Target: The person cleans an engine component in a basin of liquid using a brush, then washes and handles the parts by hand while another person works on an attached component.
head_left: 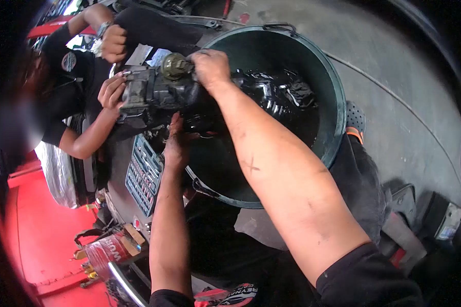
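A dark, oily metal housing (pixel 166 92) with a round, ribbed cap (pixel 176 66) is held over the rim of a large dark green tub (pixel 338 110). My right hand (pixel 210 66) is closed around its near end, beside the cap. Just below the housing is my left hand (pixel 175 143), thumb pointing up; its other fingers are hidden, and whether it touches the housing is unclear. A co-worker's hand (pixel 111 92) grips the far end. The co-worker's other hand (pixel 113 43) is a fist above it. Dark liquid and wet, shiny parts (pixel 271 94) lie inside the tub.
An open socket set case (pixel 144 174) lies left of the tub. A red surface (pixel 46 230) and a red bucket (pixel 107 253) are at lower left. Across the grey floor (pixel 379 51) runs a cable (pixel 389 92). A shoe (pixel 355 117) stands against the tub's right side.
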The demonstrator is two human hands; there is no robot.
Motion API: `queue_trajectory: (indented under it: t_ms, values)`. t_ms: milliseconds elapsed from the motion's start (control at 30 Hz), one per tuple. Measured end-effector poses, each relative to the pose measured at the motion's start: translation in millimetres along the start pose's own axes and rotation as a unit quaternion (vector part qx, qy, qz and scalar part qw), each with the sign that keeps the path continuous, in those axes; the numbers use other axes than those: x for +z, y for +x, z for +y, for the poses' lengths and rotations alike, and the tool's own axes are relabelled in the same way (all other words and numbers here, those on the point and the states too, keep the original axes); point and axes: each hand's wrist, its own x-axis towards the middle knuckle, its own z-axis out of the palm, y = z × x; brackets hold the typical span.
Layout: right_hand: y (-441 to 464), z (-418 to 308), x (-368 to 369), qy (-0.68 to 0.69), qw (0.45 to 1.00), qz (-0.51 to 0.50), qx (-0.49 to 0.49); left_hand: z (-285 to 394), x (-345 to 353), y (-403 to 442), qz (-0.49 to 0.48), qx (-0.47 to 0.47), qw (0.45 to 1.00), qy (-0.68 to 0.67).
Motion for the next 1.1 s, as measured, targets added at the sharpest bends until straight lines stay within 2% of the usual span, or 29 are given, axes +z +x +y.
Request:
queue_trajectory:
  t_ms: [33, 100, 167, 200, 333, 433, 700, 967, 1100]
  values:
    - [0.6, 0.3, -1.0, 0.007, 1.0, -0.004, -0.001, -0.5, 1.6, 1.0, -0.005, 0.005, 0.998, -0.064]
    - [0.9, 0.3, -4.9, -0.026, 0.999, -0.008, -0.028, 3.9, 3.4, -1.2, 0.002, 0.021, 0.999, -0.023]
    - [-0.5, -3.5, -9.8, -0.023, 0.998, -0.022, -0.047, 41.0, 5.2, -6.4, 0.026, 0.033, 0.982, 0.186]
    - [1.0, -1.8, -10.0, -0.019, 0.998, -0.024, -0.059, 22.3, 7.7, -4.1, 0.035, 0.04, 0.994, 0.091]
    - [4.3, 2.6, -14.8, -0.017, 0.997, -0.032, -0.063, 45.2, 6.6, -9.1, 0.025, 0.022, 0.979, 0.199]
    - [-5.4, -8.5, -18.5, -0.01, 0.997, -0.054, -0.057, 53.8, 6.4, -10.7, 0.022, 0.03, 0.973, 0.229]
    - [2.5, -1.9, -19.5, -0.008, 0.997, -0.05, -0.064, 67.5, 5.6, -11.6, 0.009, 0.003, 0.97, 0.241]
    - [7.6, -0.6, -23.4, -0.116, 0.989, -0.037, -0.088, 78.3, 6.7, -13.0, -0.005, -0.042, 0.966, 0.255]
    - [12.9, 4.2, -24.1, -0.103, 0.991, -0.031, -0.08, 81.5, 6.4, -12.8, -0.01, -0.044, 0.967, 0.253]
